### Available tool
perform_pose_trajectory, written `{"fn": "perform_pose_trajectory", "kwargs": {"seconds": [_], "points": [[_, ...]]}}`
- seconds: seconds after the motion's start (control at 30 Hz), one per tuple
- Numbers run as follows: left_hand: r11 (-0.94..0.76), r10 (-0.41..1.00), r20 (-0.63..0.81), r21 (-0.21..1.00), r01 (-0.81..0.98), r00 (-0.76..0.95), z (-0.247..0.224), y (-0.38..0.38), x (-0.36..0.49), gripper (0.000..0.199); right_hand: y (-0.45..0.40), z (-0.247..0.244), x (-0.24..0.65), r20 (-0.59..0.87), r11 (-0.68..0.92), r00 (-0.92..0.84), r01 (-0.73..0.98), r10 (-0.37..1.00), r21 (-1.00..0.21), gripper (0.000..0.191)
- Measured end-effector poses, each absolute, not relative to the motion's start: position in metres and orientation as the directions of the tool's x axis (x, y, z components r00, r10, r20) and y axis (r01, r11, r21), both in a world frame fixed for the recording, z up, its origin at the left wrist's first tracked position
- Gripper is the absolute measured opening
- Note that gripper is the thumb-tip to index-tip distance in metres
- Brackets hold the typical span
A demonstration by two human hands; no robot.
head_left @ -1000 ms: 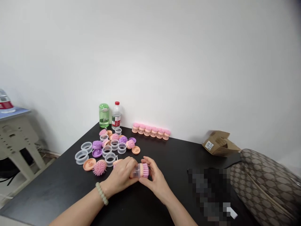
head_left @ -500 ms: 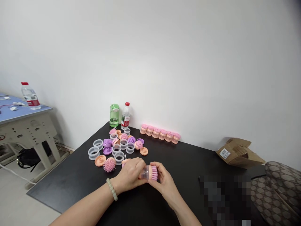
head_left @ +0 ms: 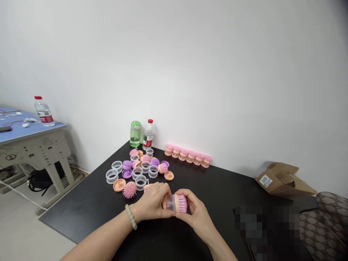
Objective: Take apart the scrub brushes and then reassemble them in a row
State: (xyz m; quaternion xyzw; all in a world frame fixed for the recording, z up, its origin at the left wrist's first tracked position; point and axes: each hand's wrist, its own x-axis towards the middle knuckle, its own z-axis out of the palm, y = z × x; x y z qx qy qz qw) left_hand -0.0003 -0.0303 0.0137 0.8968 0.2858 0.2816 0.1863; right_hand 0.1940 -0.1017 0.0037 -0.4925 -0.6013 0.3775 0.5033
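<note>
White plaster wall (head_left: 190, 72) across the whole background, and along it a black tabletop (head_left: 76, 214) seen from one corner. Beyond that corner, at far left, a cream-coloured desk with a blue top (head_left: 35, 152), and on it a clear water bottle with a red cap (head_left: 43, 112). At far right, a brown-and-beige patterned bag (head_left: 326, 217) beside the table. On the table's right side, a torn brown cardboard box (head_left: 282, 181) and a pixelated dark patch (head_left: 266, 228), its contents impossible to make out.

Against the wall, a green plastic bottle (head_left: 135, 134) just beside a clear bottle with a red cap (head_left: 148, 136), then a neat row of six peach-and-pink round brushes (head_left: 187, 156). In front, a loose heap of parts: clear grey plastic rings (head_left: 112, 176), flat peach discs (head_left: 119, 185), spiky pink heads (head_left: 129, 190) and purple heads (head_left: 127, 165).

Near the heap, held above the tabletop, a round brush with a clear cup, peach base and pink bristles (head_left: 175, 202). Left hand (head_left: 152, 203), with a pale green bead bracelet (head_left: 131, 216) at the wrist, fingers closed around the clear cup end. Right hand (head_left: 197, 214), fingers curled around the bristle end.
</note>
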Motion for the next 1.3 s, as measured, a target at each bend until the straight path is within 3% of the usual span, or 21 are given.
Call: {"fn": "perform_pose_trajectory", "kwargs": {"seconds": [0.1,0.23,0.33,0.4,0.5,0.63,0.8,0.93,1.1,1.23,1.3], "points": [[-0.63,0.638,0.266,0.72,0.291,0.723,0.023,-0.028,-0.006,0.048,-0.107,0.01,0.196,0.332,0.355,-0.134,0.232,0.934,-0.906,0.036],[-0.296,0.537,0.091,0.951,0.086,0.839,0.026,-0.023,-0.011,0.045,-0.112,0.014,0.193,0.422,0.473,-0.236,0.231,0.875,-0.851,0.031],[0.0,0.463,-0.009,1.0,0.01,0.887,0.02,-0.02,-0.013,0.046,-0.114,0.014,0.195,0.541,0.581,-0.222,0.206,0.811,-0.787,0.024],[0.167,0.395,-0.045,0.986,-0.024,0.918,0.016,-0.018,-0.014,0.049,-0.112,0.011,0.201,0.593,0.605,-0.12,0.19,0.796,-0.773,0.023],[0.285,0.301,0.01,0.953,-0.1,0.953,0.015,-0.017,-0.016,0.058,-0.107,0.004,0.21,0.511,0.497,0.025,0.198,0.859,-0.845,0.033],[0.181,0.326,0.138,0.962,-0.205,0.935,0.023,-0.019,-0.021,0.064,-0.094,-0.01,0.208,0.317,0.25,0.168,0.329,0.934,-0.911,0.044],[0.044,0.327,0.104,0.991,-0.125,0.939,0.027,-0.018,-0.024,0.054,-0.077,-0.027,0.194,0.346,0.141,0.333,0.511,0.877,-0.848,0.044],[-0.078,0.331,0.021,0.997,0.005,0.943,0.022,-0.018,-0.018,0.05,-0.086,-0.03,0.181,0.361,0.084,0.374,0.586,0.854,-0.806,0.068],[-0.406,0.333,-0.162,0.864,0.296,0.929,0.032,-0.026,-0.005,0.041,-0.146,-0.011,0.21,0.44,0.179,0.039,0.879,0.897,-0.443,0.085],[-0.585,0.392,-0.139,0.725,0.363,0.909,0.037,-0.027,0.001,0.031,-0.202,-0.019,0.278,0.512,-0.236,0.387,0.912,0.767,-0.337,0.072],[-0.644,0.442,-0.051,0.677,0.356,0.896,0.029,-0.024,-0.002,0.034,-0.221,-0.034,0.305,0.498,-0.424,0.519,0.855,0.694,-0.299,0.08]]}}
